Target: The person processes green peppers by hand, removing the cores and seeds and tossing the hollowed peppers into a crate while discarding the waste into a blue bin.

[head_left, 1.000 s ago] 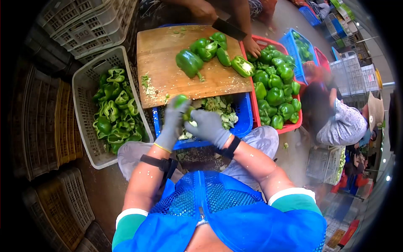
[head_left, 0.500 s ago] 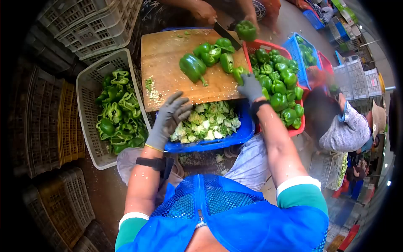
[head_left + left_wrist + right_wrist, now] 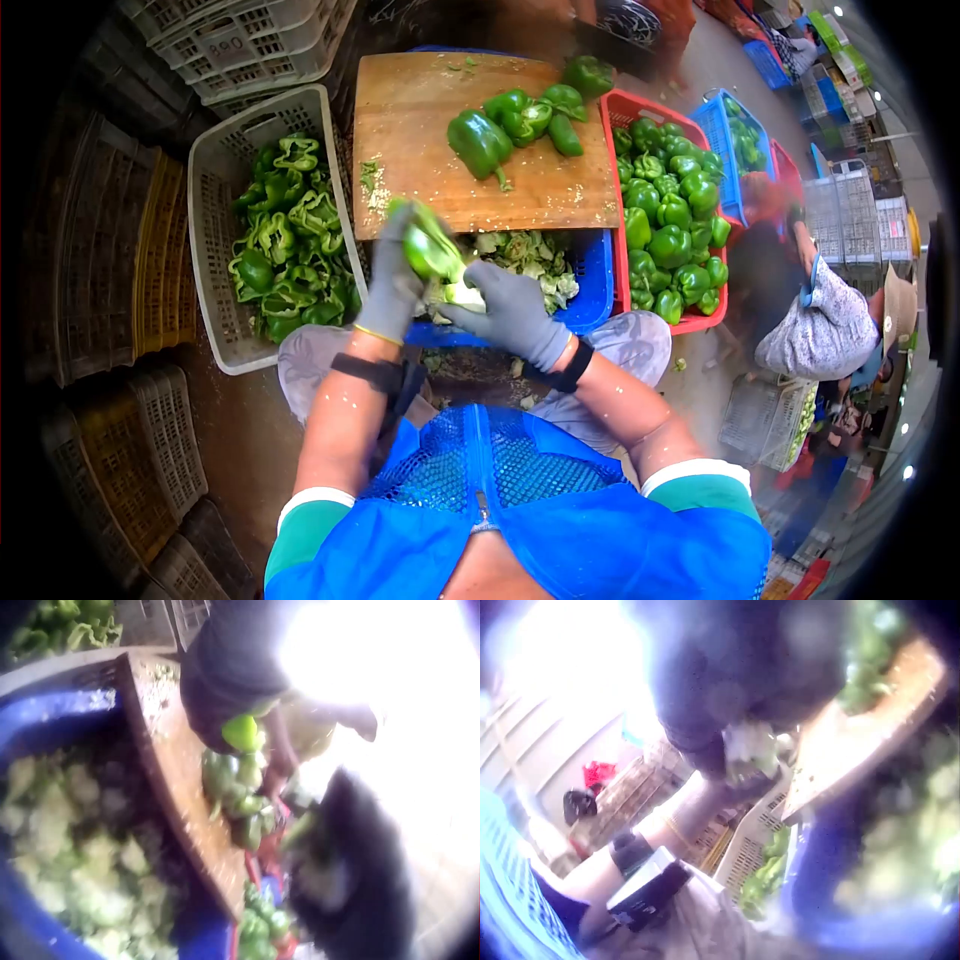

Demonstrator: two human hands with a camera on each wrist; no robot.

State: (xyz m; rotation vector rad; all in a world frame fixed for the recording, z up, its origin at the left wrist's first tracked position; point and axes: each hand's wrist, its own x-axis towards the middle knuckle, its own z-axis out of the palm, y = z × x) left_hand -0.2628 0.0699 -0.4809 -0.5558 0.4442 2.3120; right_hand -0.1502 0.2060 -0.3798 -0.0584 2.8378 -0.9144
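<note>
Over the front of the blue tub point(image 3: 590, 310), two grey-gloved hands meet at a halved green bell pepper point(image 3: 428, 245). My left hand point(image 3: 392, 285) grips the half from its left side, cut face turned to the right. On the other side, my right hand point(image 3: 515, 315) has its fingers and thumb at the pale pepper core point(image 3: 460, 292), pinching it. Dark and blurred in the right wrist view, the right glove point(image 3: 742, 675) is beside the whitish core point(image 3: 750, 750). Discarded cores point(image 3: 75, 855) fill much of the tub.
A wooden cutting board point(image 3: 420, 130) lies across the tub's back, with several peppers point(image 3: 482, 145) on it. At left stands a pale crate point(image 3: 205, 220) of cut peppers; at right, a red crate point(image 3: 618, 200) of whole ones. Another worker point(image 3: 830, 325) sits far right.
Half a second ago my right hand was at a pepper half on the board's right edge; that half is now between both hands over the tub. The other person's knife has left the board.
</note>
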